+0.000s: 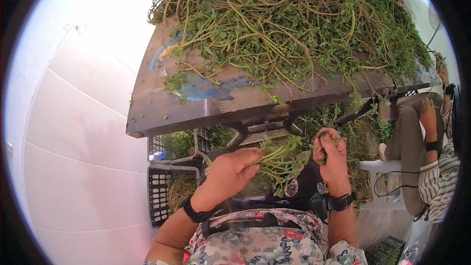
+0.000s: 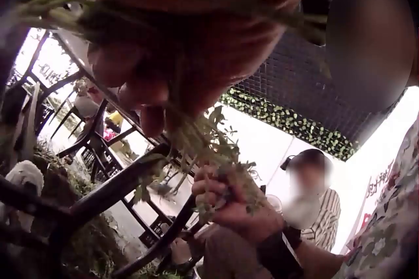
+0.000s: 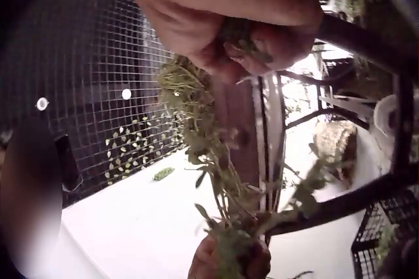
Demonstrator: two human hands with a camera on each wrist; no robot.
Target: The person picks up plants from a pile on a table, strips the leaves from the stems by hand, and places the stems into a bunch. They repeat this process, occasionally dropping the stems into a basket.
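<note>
My left hand (image 1: 223, 174) grips a small bunch of leafy green stems (image 1: 282, 159) over my lap, its leafy ends pointing toward the right hand. Facing it, my right hand (image 1: 333, 159) has its fingers curled in and thumb pressed against them. In the right wrist view a bit of greenery (image 3: 245, 42) shows pinched between those fingers. From the left wrist, stems run across the palm of the left hand (image 2: 196, 37), and loose leaves overlap the right hand (image 2: 236, 210) behind. A large heap of the same stems (image 1: 294, 29) covers the table beyond both hands.
The wooden table's front edge (image 1: 171, 123) lies just past my hands, with dark metal legs (image 1: 238, 135) beneath. Black plastic crates (image 1: 159, 194) stand at lower left. Another person (image 1: 429, 122) sits at the right near a white plastic stool (image 1: 375, 172). Greenery litters the floor.
</note>
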